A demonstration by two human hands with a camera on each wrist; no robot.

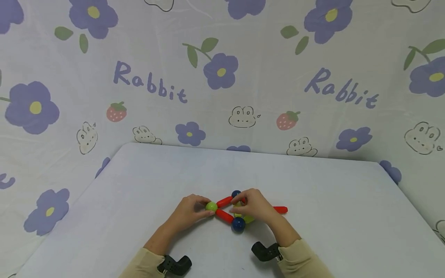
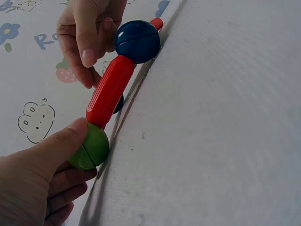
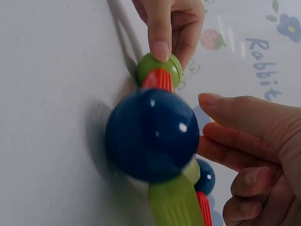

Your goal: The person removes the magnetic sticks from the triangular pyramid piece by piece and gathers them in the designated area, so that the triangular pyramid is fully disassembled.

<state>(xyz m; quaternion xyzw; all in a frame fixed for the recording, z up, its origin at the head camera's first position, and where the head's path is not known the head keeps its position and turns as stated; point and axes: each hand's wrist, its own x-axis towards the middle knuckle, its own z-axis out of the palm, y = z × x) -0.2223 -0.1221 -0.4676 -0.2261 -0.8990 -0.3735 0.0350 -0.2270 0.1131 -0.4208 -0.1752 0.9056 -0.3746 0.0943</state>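
My left hand (image 1: 189,210) pinches a light green ball (image 2: 89,148) between thumb and fingers, at the left tip of a ball-and-rod construction toy. Two red rods (image 1: 225,216) spread from this ball towards a near blue ball (image 3: 153,135) and a far blue ball (image 1: 236,194). Yellow-green rods (image 3: 176,200) join on at the near blue ball, partly hidden. Over the blue balls hovers my right hand (image 1: 256,204), thumb and index finger apart. In the right wrist view its fingertips are beside the near blue ball; whether they touch a piece is hidden.
Another red rod (image 1: 281,209) sticks out to the right beyond my right hand. The toy is on a white table (image 1: 156,173). Behind the table hangs a patterned cloth (image 1: 264,77) with flowers and rabbits.
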